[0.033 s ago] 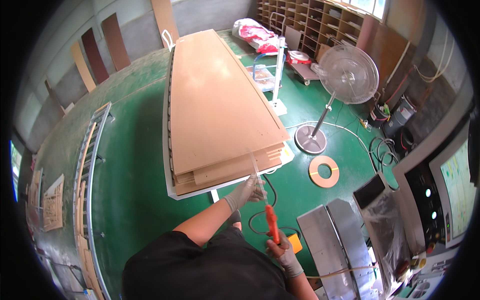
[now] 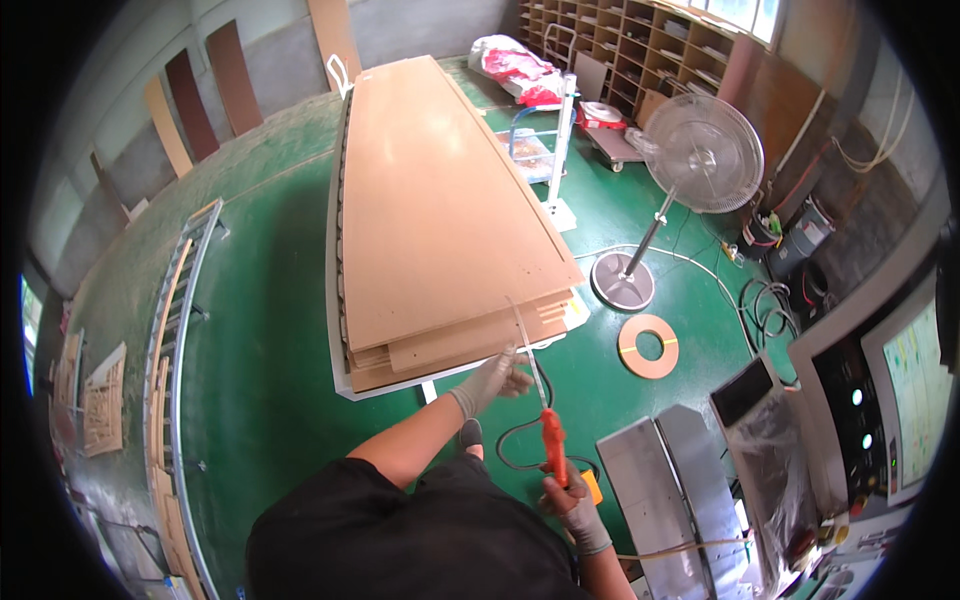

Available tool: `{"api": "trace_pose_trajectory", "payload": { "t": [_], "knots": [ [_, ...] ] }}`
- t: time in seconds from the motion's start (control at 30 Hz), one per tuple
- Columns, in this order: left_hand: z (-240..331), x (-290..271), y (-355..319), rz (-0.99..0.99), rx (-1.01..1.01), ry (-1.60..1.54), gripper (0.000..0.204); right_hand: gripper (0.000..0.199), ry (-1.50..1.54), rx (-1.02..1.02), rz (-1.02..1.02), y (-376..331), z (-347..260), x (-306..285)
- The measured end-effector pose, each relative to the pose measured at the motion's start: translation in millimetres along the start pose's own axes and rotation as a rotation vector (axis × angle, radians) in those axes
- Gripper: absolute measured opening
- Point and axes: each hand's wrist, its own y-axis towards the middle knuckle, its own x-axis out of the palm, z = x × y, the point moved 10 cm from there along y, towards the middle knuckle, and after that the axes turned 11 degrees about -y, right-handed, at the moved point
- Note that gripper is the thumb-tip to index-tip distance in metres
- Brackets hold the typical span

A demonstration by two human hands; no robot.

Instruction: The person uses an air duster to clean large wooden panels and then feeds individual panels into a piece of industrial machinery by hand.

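My right hand (image 2: pixel 578 512), in a pale work glove, is closed around the orange handle of a long thin tool (image 2: pixel 554 445). A narrow pale strip runs forward from the handle, its far end over the corner of a stack of boards. The tool's exact kind does not show. My left hand (image 2: pixel 493 385), also gloved, is just left of the strip with its fingers apart; whether a fingertip touches the strip is hard to tell. Ahead lies the stack of long wood-coloured boards (image 2: pixel 440 210), its sheets uneven at the near end.
A standing fan (image 2: pixel 703 155) and an orange-brown roll of banding (image 2: pixel 648 346) are to the right. Nearer stands a machine with a screen (image 2: pixel 915 390) and grey metal plates (image 2: pixel 650 480). A metal roller frame (image 2: pixel 180 330) runs along the left. A dark cable (image 2: pixel 512 432) lies by my foot.
The tool and my right hand have shifted slightly to the right. The fingers of my left hand now look more apart from the strip. The stack shows only a slight view shift.
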Motion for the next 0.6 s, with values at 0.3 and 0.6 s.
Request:
{"api": "trace_pose_trajectory", "payload": {
  "t": [0.3, 0.6],
  "knots": [
    [135, -209, 125, 0.545, 0.435, 1.218, 0.059, 0.043, -0.069, 0.202, 0.133, 86, -85, -36],
    [198, -359, 157, 0.874, 0.313, 1.337, 0.062, 0.046, -0.022, 0.313, 0.152, 177, -138, -72]
  ]
}}
